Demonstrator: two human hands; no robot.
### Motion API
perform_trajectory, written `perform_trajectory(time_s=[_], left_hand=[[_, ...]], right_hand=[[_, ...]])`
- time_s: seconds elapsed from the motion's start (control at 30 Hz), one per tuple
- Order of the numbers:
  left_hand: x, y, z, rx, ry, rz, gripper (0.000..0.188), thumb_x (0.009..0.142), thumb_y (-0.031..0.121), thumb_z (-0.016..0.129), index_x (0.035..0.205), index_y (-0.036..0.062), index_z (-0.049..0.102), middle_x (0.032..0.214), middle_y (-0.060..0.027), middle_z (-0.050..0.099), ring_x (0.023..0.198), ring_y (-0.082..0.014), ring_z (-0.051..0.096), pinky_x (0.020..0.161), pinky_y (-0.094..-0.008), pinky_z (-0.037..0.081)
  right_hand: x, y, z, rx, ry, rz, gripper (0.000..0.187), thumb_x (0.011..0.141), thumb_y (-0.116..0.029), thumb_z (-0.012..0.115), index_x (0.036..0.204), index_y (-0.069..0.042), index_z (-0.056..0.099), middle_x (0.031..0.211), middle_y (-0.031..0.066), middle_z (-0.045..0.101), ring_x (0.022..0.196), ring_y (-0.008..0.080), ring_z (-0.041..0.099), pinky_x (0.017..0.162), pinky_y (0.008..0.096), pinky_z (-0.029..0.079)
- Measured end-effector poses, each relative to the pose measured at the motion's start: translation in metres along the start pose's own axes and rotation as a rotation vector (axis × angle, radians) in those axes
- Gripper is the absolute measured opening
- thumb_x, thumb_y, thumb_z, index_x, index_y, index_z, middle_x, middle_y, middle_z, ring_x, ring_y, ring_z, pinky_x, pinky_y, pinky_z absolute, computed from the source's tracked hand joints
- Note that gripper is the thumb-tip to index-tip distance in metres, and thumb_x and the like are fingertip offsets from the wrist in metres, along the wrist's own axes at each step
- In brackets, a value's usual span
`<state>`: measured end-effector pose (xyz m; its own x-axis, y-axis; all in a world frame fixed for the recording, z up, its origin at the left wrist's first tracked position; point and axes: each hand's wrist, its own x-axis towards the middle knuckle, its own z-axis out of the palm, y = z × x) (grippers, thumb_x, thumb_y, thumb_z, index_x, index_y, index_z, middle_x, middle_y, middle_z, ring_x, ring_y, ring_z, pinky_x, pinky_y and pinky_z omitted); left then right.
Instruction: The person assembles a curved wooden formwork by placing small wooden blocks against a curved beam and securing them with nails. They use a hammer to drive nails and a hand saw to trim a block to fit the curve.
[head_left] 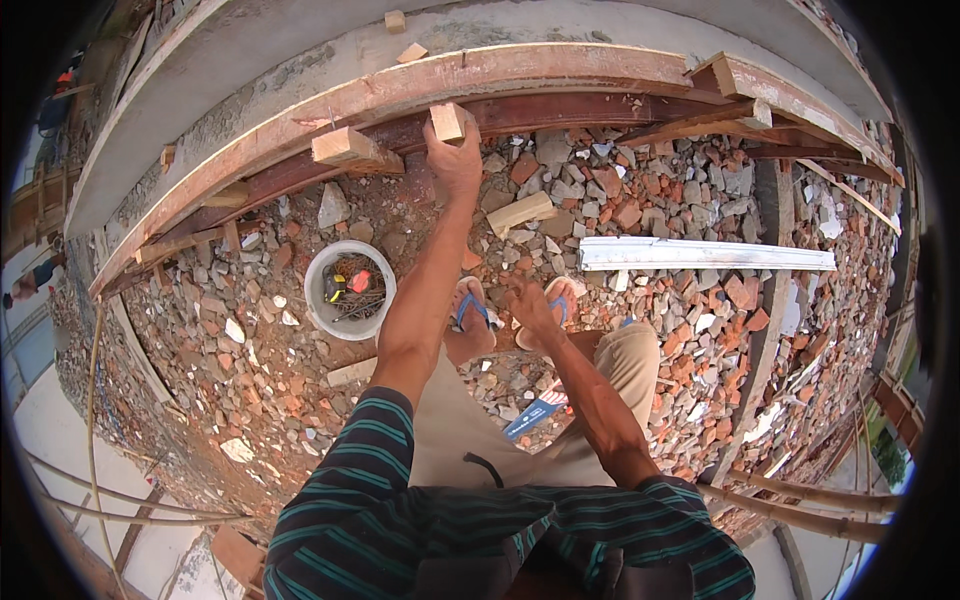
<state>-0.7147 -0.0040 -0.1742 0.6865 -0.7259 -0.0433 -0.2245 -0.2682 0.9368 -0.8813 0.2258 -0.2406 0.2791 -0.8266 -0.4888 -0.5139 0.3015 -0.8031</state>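
My left hand (454, 165) reaches forward, its fingers wrapped round a short wooden block (448, 122) held against the reddish formwork beam (480, 72). Another wooden block (350, 147) juts out from that beam to the left. Low between my feet is my right hand (530, 304), its fingers curled closed; what they hold, if anything, is hidden. A loose piece of wood (522, 213) lies on the rubble ahead of my feet. Left of my left forearm stands a whitish bucket (313, 290) with nails and a yellow-and-black tape measure (334, 288) in it.
Broken brick and stone rubble (690, 340) covers the ground. A long pale metal profile (705, 255) lies to the right. A handsaw (537, 413) rests between my legs. Slanted timber braces (700, 124) stand at the right of the beam, with a concrete ledge (540, 25) behind it.
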Motion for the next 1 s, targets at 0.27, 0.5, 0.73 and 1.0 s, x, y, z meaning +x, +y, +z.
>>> perform_trajectory(time_s=[0.27, 0.5, 0.73, 1.0], left_hand=[[0.005, -0.046, 0.029, 0.063, -0.046, 0.419, 0.064, 0.078, 0.017, 0.073, 0.132, -0.0077, 0.048, 0.112, -0.0267, 0.063, 0.103, -0.0386, 0.064, 0.087, -0.0450, 0.051], [0.013, -0.059, 0.042, 0.116, -0.118, 0.627, 0.074, 0.074, 0.013, 0.074, 0.137, -0.0091, 0.041, 0.127, -0.0286, 0.052, 0.116, -0.0430, 0.052, 0.096, -0.0484, 0.045], [0.032, -0.049, 0.022, 0.166, -0.370, 0.926, 0.064, 0.083, 0.016, 0.065, 0.136, -0.0095, 0.040, 0.116, -0.0277, 0.053, 0.107, -0.0461, 0.053, 0.089, -0.0483, 0.047], [0.033, -0.037, 0.030, 0.317, -0.502, 0.806, 0.064, 0.084, 0.014, 0.062, 0.138, -0.0076, 0.037, 0.123, -0.0296, 0.048, 0.112, -0.0484, 0.050, 0.089, -0.0516, 0.046]], right_hand=[[0.099, -0.022, -0.035, 0.297, 0.193, 0.070, 0.043, 0.088, -0.014, 0.055, 0.124, 0.009, 0.057, 0.080, 0.0168, 0.069, 0.068, 0.0225, 0.067, 0.066, 0.0345, 0.053], [0.200, -0.117, -0.075, 0.297, 0.465, -0.575, 0.055, 0.088, -0.014, 0.059, 0.137, 0.008, 0.046, 0.124, 0.0282, 0.056, 0.111, 0.0348, 0.060, 0.095, 0.0392, 0.047], [0.204, -0.143, -0.066, 0.411, 0.553, -0.577, 0.051, 0.089, -0.022, 0.065, 0.128, 0.007, 0.052, 0.118, 0.0258, 0.061, 0.109, 0.0354, 0.061, 0.093, 0.0406, 0.046], [0.216, -0.127, -0.071, 0.422, 0.671, -0.547, 0.041, 0.090, -0.030, 0.065, 0.110, 0.006, 0.060, 0.092, 0.0241, 0.068, 0.088, 0.0383, 0.067, 0.081, 0.0443, 0.050]])
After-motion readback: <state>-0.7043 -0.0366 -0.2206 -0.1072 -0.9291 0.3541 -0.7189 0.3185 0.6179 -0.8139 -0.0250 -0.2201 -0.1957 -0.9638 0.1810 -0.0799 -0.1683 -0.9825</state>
